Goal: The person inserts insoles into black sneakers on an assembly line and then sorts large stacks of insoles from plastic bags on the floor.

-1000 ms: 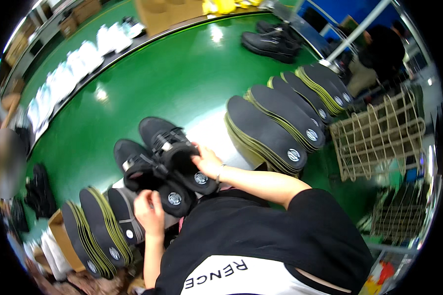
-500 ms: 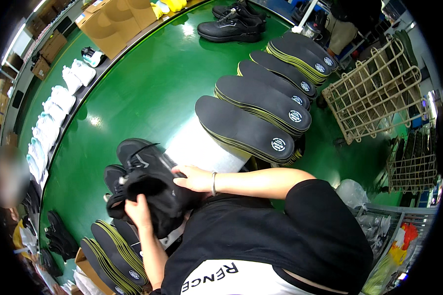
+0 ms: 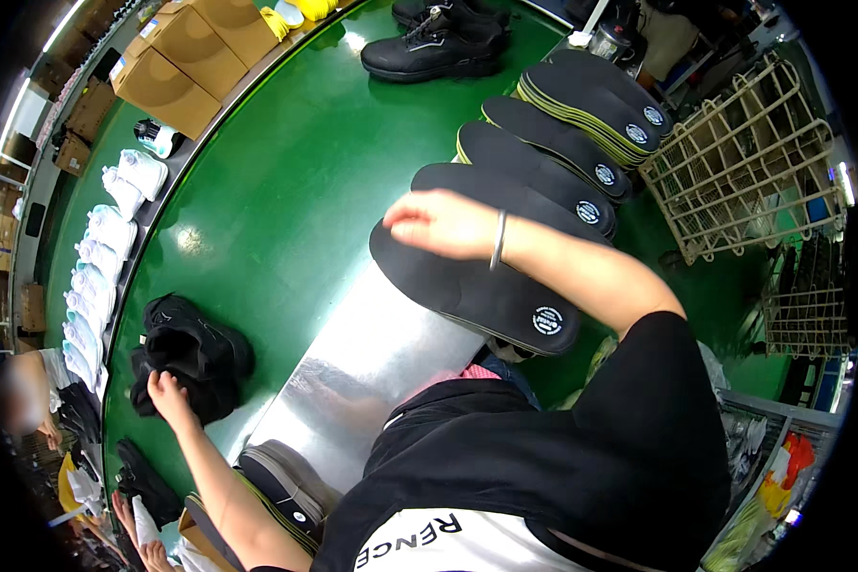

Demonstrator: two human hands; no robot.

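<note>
On the left of the green table, a pair of black shoes [image 3: 214, 348] stands close together. My left hand [image 3: 170, 396] is at the collar of the nearer one, its fingers bent round the edge. My right hand [image 3: 439, 224], with a metal bangle on the wrist, is over the front stack of black insoles [image 3: 486, 296]. Its fingers reach leftward, slightly blurred, with nothing seen in them. Whether it touches the top insole I cannot tell. More stacks of black insoles with yellow-green edges [image 3: 534, 95] lie in a row behind.
A bare metal plate [image 3: 343, 334] lies before me. Black shoes [image 3: 439, 48] stand at the far edge. White shoes [image 3: 91, 286] and cardboard boxes [image 3: 172, 86] line the left. Wire racks [image 3: 734, 162] stand right. More insoles [image 3: 272, 505] lie by my left forearm. Another person's hands [image 3: 129, 520] show lower left.
The black shoes have moved left, away from my body, onto the green table with my left hand. My right hand has left them and moved up and right over the insoles.
</note>
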